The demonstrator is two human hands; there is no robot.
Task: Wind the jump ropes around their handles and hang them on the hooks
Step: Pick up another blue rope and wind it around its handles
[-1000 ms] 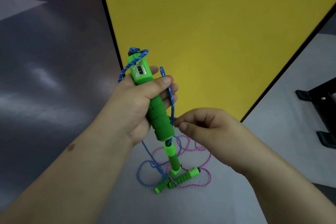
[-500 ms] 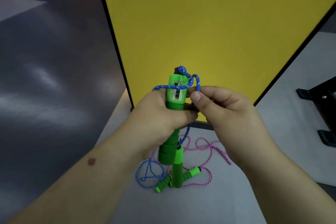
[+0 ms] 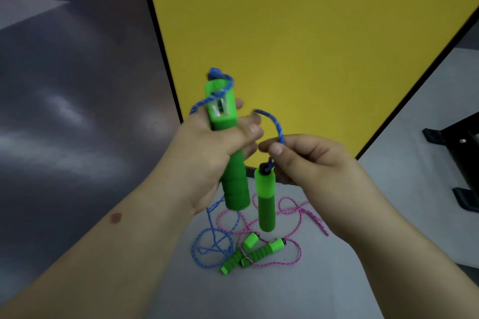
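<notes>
The counter handle (image 3: 223, 122) of the blue jump rope is gripped upright in the left hand (image 3: 207, 160), fingers wrapped round its foam sleeve just below the clear display window. The blue cord (image 3: 276, 127) is pinched between thumb and forefinger of the right hand (image 3: 311, 160), close beside the left, and from that pinch the second green handle (image 3: 265, 202) is seen dangling freely on its short length of cord. A loop of blue cord is draped over the top of the counter handle; the rest trails down to the grey surface (image 3: 388, 202) in loose coils.

The cord is judged light, limp and thin, braided, so it is likely to slip and spring off unless tension is kept on each turn. The foam is judged soft and grippy, the best place to be held, while the hard plastic top looks smoother. The hanging handle is expected to swing, so a hold on the cord close to it would steady things.

Below, a pink jump rope (image 3: 293, 217) is left lying unwound on the surface, its two green handles (image 3: 252, 254) crossed and touching. No hooks are visible.
</notes>
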